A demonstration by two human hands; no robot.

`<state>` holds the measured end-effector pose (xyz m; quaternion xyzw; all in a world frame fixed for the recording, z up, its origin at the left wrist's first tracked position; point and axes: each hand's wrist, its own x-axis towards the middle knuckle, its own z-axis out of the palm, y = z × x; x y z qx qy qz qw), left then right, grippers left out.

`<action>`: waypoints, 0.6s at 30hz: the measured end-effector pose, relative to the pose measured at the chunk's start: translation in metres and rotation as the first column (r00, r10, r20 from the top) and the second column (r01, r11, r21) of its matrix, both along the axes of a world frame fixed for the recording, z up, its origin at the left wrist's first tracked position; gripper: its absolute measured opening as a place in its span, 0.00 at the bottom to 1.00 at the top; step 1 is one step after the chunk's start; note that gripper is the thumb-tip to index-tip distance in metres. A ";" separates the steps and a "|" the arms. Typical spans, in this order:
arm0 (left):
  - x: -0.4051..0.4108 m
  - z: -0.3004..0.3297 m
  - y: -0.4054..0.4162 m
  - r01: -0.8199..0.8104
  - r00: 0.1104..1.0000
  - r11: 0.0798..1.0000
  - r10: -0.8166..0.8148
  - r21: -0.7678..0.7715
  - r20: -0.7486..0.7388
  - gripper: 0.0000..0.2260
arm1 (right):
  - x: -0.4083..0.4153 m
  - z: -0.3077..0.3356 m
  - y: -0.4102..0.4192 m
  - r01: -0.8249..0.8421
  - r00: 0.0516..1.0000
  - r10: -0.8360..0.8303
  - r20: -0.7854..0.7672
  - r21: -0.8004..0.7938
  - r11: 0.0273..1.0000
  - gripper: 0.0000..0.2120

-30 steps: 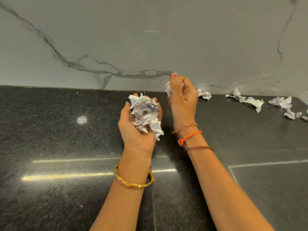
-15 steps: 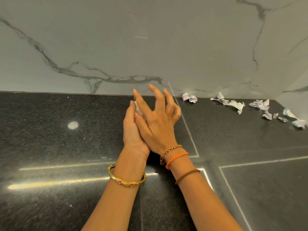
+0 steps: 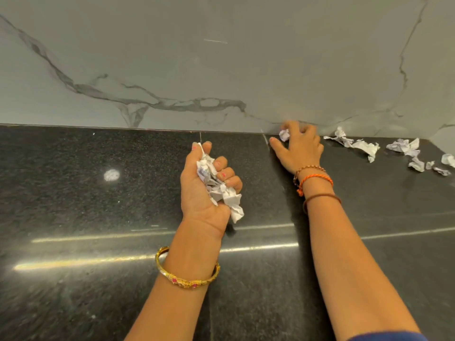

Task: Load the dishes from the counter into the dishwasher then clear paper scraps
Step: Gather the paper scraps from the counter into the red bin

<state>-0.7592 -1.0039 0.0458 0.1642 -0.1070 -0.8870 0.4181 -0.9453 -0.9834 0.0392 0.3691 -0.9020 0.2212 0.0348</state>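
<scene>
While peering down from the head view, got mostly black polished surface (image 3: pixel 98 205) with a grey marble wall (image 3: pixel 221 70) along its back edge. No dishes or dishwasher anywhere in frame, so guessing well into the paper part of the job, with a fair bit left to gather.

Left grip (image 3: pixel 206 185): clamped round a fat wad of paper scraps (image 3: pixel 222 193), palm up, about midway along the surface and a bit forward of the back edge. Can't tell whether hovering or resting on the surface. Gold bangle (image 3: pixel 187 279) down the forearm, out of the way.

Right grip (image 3: pixel 300 150): reached to the back edge, fingertips curled and pinching one small scrap (image 3: pixel 284 134) right at the surface-wall joint, thumb splayed out low toward the surface. Thread bracelets (image 3: pixel 312 179) on that wrist.

More loose scraps (image 3: pixel 364 147) strung along the back edge toward the back right corner, well apart from the left grip, near the right one.

Stuff to worry about, just my read:
- Wad already bulging, with a tail poking out below the heel of the palm. Risking a spill of that tail, or half the wad, back onto the surface when cracking the fist apart to take the new bit.
- Pretty thin fingertip pinch on the small scrap, so easy to fumble on the way over.
- Also watching the tiniest bits near the back right corner: light enough to skid away from a hasty swipe, maybe off the right edge.
</scene>
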 end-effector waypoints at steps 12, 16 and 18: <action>0.002 0.005 0.004 0.070 0.996 0.997 -0.070 0.010 -0.048 0.15 | 0.058 0.004 0.014 0.077 0.754 0.509 0.416 -0.824 0.561 0.07; -0.005 0.017 0.028 0.051 0.998 0.995 -0.047 0.082 -0.040 0.13 | 0.115 0.026 0.056 0.342 0.628 0.622 0.467 -0.884 0.318 0.06; -0.010 0.020 0.045 0.077 0.997 0.990 -0.074 0.116 -0.034 0.12 | 0.139 0.024 0.091 0.341 0.689 0.575 0.442 -0.897 0.281 0.06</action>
